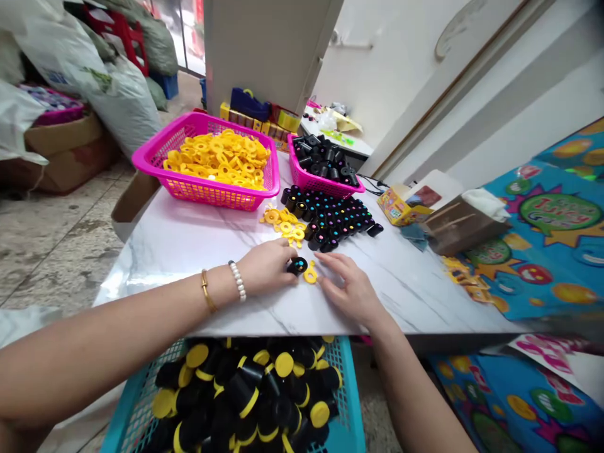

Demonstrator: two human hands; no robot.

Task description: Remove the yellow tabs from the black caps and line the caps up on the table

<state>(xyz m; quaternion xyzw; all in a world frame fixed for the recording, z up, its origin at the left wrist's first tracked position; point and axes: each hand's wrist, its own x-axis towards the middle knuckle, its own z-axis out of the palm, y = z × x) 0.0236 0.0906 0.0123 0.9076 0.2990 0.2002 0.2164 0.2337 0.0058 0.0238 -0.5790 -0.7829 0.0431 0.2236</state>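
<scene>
My left hand [271, 267] is closed around a small black plastic cylinder [298, 265], whose end with a blue spot faces right. Beside it a yellow ring piece with a small tab [310, 275] lies on the marble-patterned table [189, 242]. My right hand [346, 283] is open, thumb and forefinger apart, close to the ring; whether the thumb touches it I cannot tell. Just beyond my hands are a small pile of yellow ring pieces [285, 223] and a block of standing black cylinders [340, 217] with coloured dots in their ends.
A pink basket [207, 196] of yellow pieces and a smaller pink basket [306, 179] of black cylinders stand at the back. Below the front edge is a teal basket [352, 390] of black cylinders with yellow caps. Printed blue cardboard [557, 251] and a small open box [401, 207] are right.
</scene>
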